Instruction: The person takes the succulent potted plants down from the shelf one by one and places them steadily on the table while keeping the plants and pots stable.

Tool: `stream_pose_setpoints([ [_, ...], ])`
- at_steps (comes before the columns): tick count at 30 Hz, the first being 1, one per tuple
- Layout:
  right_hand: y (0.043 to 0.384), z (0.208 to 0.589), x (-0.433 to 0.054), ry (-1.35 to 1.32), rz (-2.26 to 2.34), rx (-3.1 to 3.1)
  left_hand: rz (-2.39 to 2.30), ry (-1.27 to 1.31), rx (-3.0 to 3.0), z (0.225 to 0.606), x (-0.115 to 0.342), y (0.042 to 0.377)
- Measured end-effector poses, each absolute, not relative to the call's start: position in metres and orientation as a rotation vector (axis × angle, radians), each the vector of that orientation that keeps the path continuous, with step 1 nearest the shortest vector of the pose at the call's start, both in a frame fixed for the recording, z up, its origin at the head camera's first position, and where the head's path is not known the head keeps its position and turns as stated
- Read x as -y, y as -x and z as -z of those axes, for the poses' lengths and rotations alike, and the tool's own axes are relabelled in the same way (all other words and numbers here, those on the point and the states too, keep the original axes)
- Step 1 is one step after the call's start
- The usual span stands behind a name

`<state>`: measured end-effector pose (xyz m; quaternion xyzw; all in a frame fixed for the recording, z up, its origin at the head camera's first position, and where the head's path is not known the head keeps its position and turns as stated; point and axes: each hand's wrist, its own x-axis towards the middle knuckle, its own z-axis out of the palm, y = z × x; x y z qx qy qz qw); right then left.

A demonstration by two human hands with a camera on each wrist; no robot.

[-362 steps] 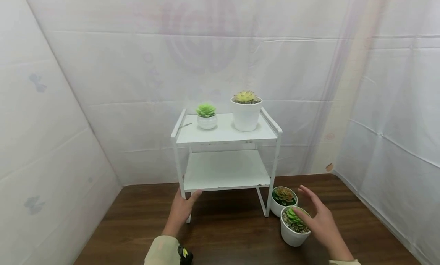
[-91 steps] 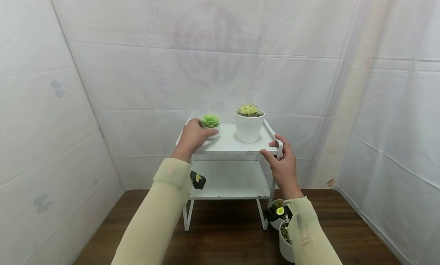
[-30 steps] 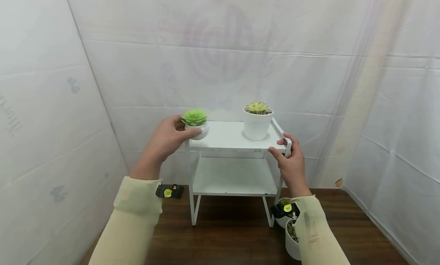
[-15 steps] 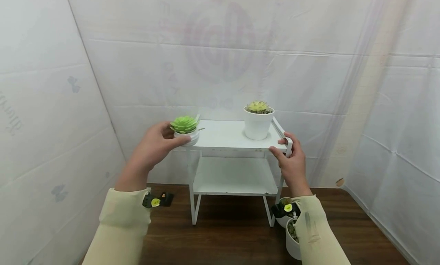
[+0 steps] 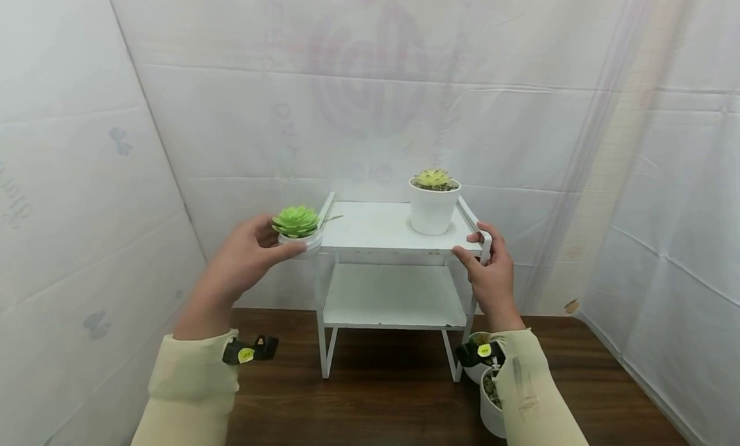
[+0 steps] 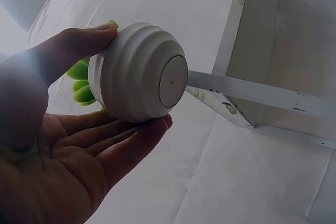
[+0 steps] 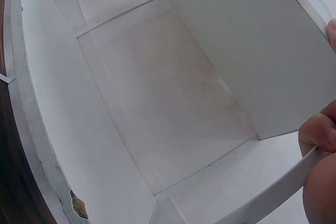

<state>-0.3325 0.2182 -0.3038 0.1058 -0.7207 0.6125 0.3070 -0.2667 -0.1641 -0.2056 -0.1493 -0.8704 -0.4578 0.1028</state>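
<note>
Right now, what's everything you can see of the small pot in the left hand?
The small pot is white, rounded and ridged, looking ceramic or plastic; its flat round base has a central dot. A bright green rosette succulent fills its mouth. The left hand grips it roughly upright beside the left end of the white shelf; I can't tell if they touch.

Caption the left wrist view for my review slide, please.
Left hand gripping a small ribbed white pot with green leaves, underside showing, beside a white shelf.
</note>
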Motion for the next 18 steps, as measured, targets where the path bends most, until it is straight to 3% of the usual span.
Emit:
stream_pose_setpoints([
  [18, 0.329, 0.301, -0.221, -0.281, -1.652, 1.885, 1.272, 0.399, 2.652, 0.239, 0.185, 0.264],
])
